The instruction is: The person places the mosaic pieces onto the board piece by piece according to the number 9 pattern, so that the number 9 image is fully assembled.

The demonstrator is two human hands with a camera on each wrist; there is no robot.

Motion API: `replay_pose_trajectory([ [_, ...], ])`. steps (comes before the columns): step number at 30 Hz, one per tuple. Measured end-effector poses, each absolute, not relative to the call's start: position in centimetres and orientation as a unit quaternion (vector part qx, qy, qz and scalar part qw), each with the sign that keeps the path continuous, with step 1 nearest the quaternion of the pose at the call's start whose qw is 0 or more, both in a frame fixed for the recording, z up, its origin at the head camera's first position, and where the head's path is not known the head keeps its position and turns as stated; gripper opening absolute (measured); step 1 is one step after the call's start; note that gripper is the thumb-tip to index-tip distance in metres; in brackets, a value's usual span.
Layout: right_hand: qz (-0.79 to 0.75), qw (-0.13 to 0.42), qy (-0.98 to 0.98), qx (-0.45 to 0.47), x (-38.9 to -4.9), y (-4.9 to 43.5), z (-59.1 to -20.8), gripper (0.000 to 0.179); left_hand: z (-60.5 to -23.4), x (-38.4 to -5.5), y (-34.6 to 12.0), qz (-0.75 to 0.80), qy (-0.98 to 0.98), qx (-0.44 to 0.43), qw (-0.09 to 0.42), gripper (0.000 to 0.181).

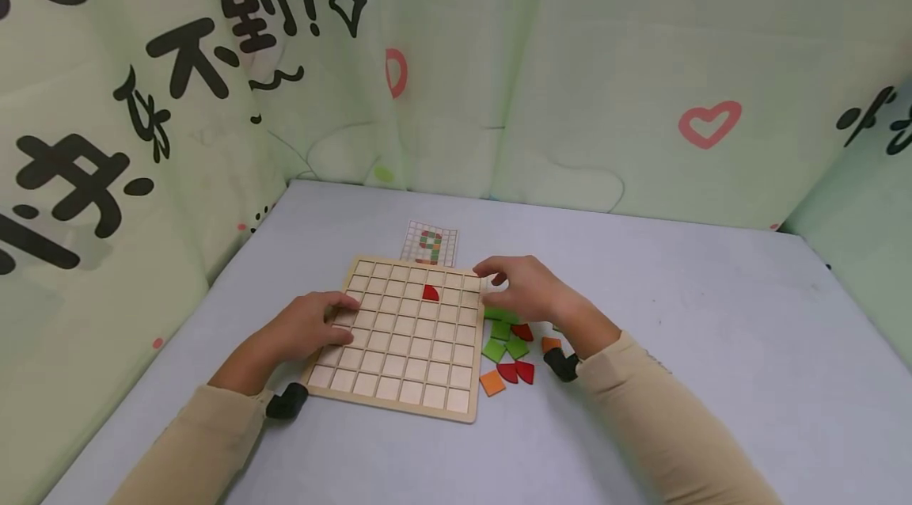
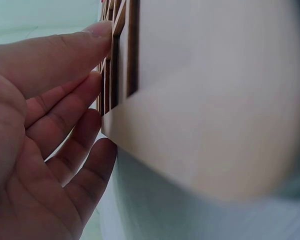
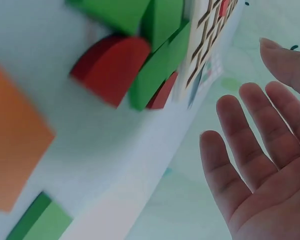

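A wooden grid board [image 1: 403, 347] lies on the table, with one red quarter-circle piece [image 1: 431, 294] in an upper cell. My left hand [image 1: 302, 328] rests its fingertips on the board's left side, thumb apart from the other fingers. In the left wrist view the thumb and fingertips [image 2: 91, 82] meet the board's edge [image 2: 190, 135]. My right hand [image 1: 530, 289] hovers by the board's upper right corner, over loose green pieces [image 1: 501, 330]. Its fingers [image 3: 227, 117] are spread with nothing between them in the right wrist view.
A small pattern card [image 1: 449, 248] with a coloured figure lies behind the board. Right of the board are several loose pieces: red quarter circles [image 1: 525, 372], an orange square [image 1: 492, 383] and green ones. Printed curtains [image 1: 606, 93] enclose the white table [image 1: 712, 378].
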State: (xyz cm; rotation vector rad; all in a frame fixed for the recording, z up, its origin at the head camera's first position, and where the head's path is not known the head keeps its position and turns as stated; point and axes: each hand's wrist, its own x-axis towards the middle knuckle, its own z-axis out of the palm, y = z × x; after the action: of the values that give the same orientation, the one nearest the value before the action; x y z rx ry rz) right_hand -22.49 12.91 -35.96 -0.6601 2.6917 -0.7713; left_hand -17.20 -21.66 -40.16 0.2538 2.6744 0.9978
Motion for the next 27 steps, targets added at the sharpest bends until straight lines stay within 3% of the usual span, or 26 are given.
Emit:
replay_pose_trajectory([
  [27,-0.225,0.136,0.947,-0.182,-22.1,16.0,-38.5,0.028,-40.0,-17.1,-21.7,0.351,0.922,0.095,0.132,0.046],
])
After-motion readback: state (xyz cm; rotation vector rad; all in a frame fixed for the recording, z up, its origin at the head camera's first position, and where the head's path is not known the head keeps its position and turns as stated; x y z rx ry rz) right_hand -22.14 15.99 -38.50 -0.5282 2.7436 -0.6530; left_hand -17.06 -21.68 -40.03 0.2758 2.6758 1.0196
